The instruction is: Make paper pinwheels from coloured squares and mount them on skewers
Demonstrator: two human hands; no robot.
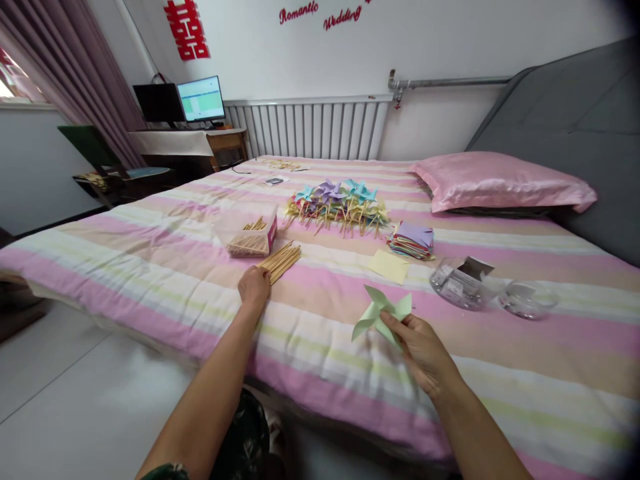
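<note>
Pale green and four-bladed, a paper pinwheel [373,313] is pinched at its centre between the thumb and fingers of my right hand [417,343], just above the bed's front part. My left hand [254,287] is closed at the near end of a loose pile of thin wooden sticks [284,261]; its fingertips are partly hidden, and how many sticks they grip cannot be made out. Behind that pile, a clear plastic box [249,248] holds more sticks. Yellow paper sheets [389,267] lie beyond the pinwheel, beside a stack of coloured paper squares [413,239].
Finished pinwheels on sticks [333,203] are heaped mid-bed. To the right lie a clear container with small contents [457,287] and a round clear tub [525,300]. A pink pillow [505,181] rests by the grey headboard [565,113]. Striped bedding [325,373] ends at the front edge.
</note>
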